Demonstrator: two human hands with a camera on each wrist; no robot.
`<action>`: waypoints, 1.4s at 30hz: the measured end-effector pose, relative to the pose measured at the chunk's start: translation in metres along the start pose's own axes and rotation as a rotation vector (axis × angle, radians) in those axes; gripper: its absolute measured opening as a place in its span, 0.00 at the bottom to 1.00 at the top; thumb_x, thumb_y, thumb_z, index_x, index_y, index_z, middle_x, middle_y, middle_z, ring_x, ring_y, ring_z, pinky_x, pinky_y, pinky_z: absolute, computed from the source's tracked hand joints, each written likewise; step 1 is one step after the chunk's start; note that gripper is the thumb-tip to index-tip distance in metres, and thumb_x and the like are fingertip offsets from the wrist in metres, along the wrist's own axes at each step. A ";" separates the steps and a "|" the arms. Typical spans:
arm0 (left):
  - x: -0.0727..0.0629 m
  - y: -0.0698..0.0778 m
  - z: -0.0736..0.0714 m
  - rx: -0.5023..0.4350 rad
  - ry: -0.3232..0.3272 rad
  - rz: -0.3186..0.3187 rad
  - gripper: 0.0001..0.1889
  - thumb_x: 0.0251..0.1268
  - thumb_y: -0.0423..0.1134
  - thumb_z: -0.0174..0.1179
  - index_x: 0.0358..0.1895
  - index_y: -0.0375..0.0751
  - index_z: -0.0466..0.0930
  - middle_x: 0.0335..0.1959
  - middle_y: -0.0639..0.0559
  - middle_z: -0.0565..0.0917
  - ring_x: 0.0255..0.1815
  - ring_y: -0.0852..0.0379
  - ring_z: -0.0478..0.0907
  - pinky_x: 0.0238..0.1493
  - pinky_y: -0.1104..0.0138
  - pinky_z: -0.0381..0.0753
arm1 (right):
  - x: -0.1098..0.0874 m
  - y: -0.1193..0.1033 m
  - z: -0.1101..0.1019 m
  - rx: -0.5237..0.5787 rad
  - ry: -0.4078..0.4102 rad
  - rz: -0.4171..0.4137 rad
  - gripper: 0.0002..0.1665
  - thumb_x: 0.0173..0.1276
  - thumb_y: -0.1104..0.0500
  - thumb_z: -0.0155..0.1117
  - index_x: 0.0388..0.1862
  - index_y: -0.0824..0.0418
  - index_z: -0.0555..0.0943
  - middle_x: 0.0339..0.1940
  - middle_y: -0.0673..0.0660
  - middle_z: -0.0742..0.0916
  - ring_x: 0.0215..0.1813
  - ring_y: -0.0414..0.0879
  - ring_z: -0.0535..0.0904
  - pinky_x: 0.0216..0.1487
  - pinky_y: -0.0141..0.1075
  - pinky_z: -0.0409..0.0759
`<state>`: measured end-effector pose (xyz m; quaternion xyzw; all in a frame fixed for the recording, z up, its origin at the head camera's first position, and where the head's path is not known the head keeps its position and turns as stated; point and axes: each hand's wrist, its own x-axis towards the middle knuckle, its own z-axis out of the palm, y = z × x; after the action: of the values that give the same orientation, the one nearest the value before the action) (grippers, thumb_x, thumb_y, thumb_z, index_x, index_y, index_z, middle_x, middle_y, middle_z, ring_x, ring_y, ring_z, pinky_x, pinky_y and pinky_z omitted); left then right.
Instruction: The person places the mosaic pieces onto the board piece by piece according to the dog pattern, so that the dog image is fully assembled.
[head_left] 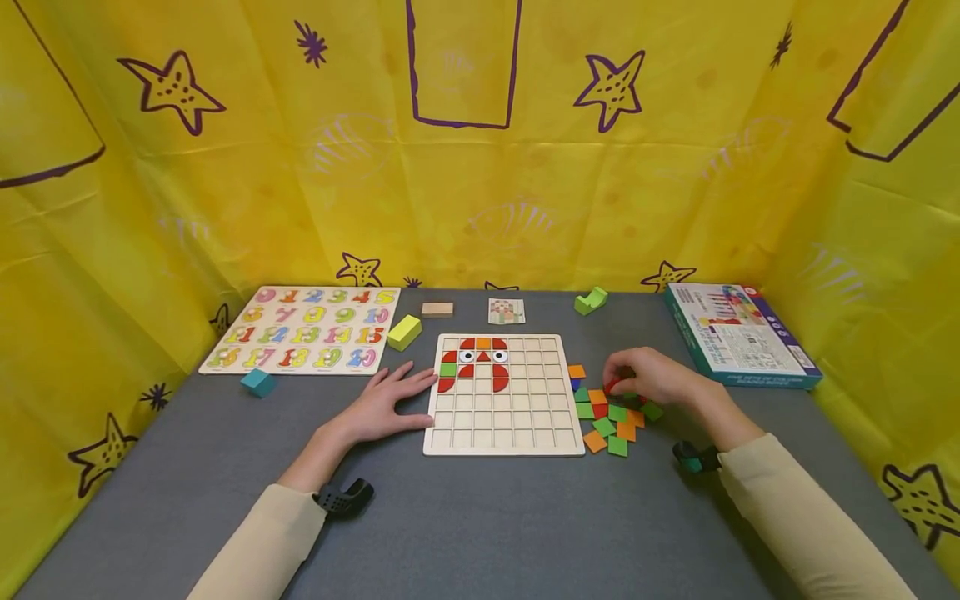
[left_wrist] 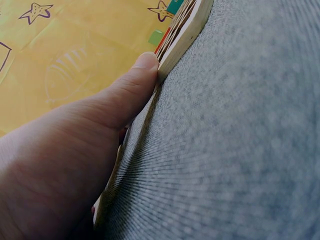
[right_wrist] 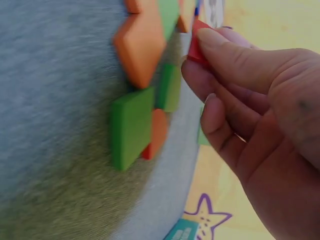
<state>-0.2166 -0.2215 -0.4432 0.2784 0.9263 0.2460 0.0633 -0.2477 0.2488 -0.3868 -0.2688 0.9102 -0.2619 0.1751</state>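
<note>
A wooden grid board (head_left: 525, 417) lies in the middle of the table, its upper left cells filled with red, green, orange and eye-patterned tiles. My left hand (head_left: 390, 402) rests at the board's left edge with fingers spread. In the left wrist view the thumb (left_wrist: 145, 62) touches the board's side (left_wrist: 187, 40). Over a loose pile of coloured tiles (head_left: 617, 447), right of the board, is my right hand (head_left: 652, 375). Between thumb and finger it pinches a red tile (right_wrist: 196, 47), clear in the right wrist view; green and orange tiles (right_wrist: 132, 127) lie below it.
A number puzzle board (head_left: 300, 327) lies at back left, with a teal block (head_left: 258, 382) and a yellow block (head_left: 405, 332) beside it. Behind the grid board are a wooden block (head_left: 437, 310), a pattern card (head_left: 507, 311) and a green curved block (head_left: 591, 301). A box (head_left: 750, 333) lies at right.
</note>
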 end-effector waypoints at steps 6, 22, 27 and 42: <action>-0.001 -0.001 0.000 -0.002 0.007 0.007 0.43 0.64 0.65 0.64 0.78 0.48 0.65 0.77 0.52 0.64 0.80 0.38 0.46 0.73 0.38 0.36 | 0.010 -0.011 -0.002 0.037 0.071 -0.049 0.03 0.71 0.65 0.67 0.42 0.59 0.83 0.38 0.51 0.83 0.40 0.48 0.78 0.44 0.41 0.80; -0.003 0.000 0.002 -0.004 0.004 0.016 0.42 0.64 0.63 0.64 0.77 0.47 0.65 0.77 0.52 0.64 0.80 0.37 0.46 0.73 0.37 0.37 | 0.058 -0.054 0.029 0.099 0.113 -0.134 0.09 0.70 0.63 0.69 0.47 0.65 0.84 0.37 0.50 0.85 0.40 0.48 0.77 0.46 0.41 0.80; -0.002 0.000 0.002 0.001 0.002 0.016 0.42 0.64 0.63 0.64 0.77 0.48 0.65 0.78 0.53 0.64 0.80 0.38 0.46 0.73 0.37 0.37 | 0.072 -0.065 0.038 0.108 0.095 -0.172 0.09 0.71 0.62 0.69 0.47 0.64 0.86 0.38 0.49 0.85 0.41 0.46 0.77 0.48 0.40 0.78; -0.001 -0.002 0.002 0.005 0.001 0.018 0.42 0.64 0.64 0.64 0.78 0.48 0.65 0.78 0.54 0.63 0.81 0.39 0.46 0.73 0.37 0.36 | 0.100 -0.095 0.054 0.111 0.070 -0.223 0.11 0.73 0.63 0.66 0.52 0.63 0.85 0.44 0.50 0.86 0.44 0.45 0.79 0.50 0.39 0.79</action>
<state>-0.2160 -0.2223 -0.4459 0.2866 0.9244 0.2446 0.0602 -0.2644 0.1015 -0.3932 -0.3489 0.8644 -0.3388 0.1273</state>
